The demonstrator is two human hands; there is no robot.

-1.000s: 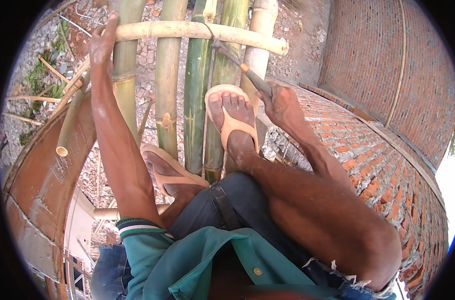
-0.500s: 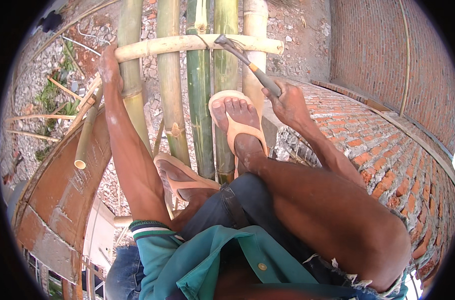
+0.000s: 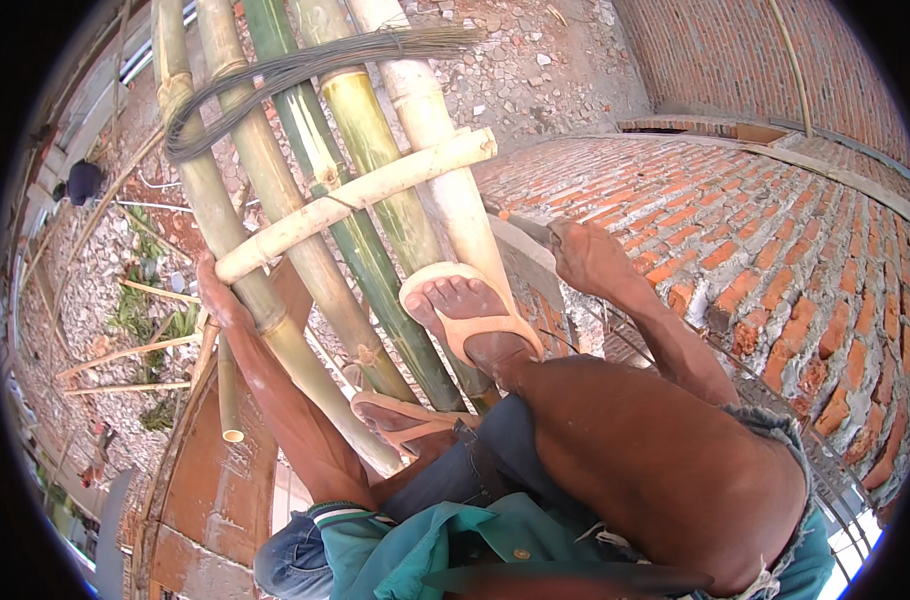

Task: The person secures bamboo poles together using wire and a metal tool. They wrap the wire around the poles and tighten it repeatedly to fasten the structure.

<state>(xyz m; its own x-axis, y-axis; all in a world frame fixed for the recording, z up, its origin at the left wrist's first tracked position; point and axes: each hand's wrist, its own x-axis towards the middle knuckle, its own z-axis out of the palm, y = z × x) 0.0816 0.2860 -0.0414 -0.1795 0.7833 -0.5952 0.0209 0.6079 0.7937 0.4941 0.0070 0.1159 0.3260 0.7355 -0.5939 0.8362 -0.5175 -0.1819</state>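
My left hand [image 3: 218,292] grips the leftmost bamboo pole [image 3: 237,250], just below the left end of a pale cross pole [image 3: 360,198] tied over several upright green and yellow poles. My right hand [image 3: 587,252] is closed on a tool with a grey blade [image 3: 520,225]. The blade points left toward the pale right-hand pole [image 3: 445,170]. My right foot in a tan sandal [image 3: 467,312] rests on the poles, and the other sandalled foot [image 3: 405,415] sits lower down.
A bundle of dark wire [image 3: 275,75] lies across the poles higher up. A red brick wall top [image 3: 755,220] curves along the right. Rubble-strewn ground [image 3: 105,290] and loose bamboo sticks lie far below on the left.
The view has swung, so the poles now lean left. My right hand has brought the tool down from the cross pole to beside the right-hand pole. My left hand keeps its grip.
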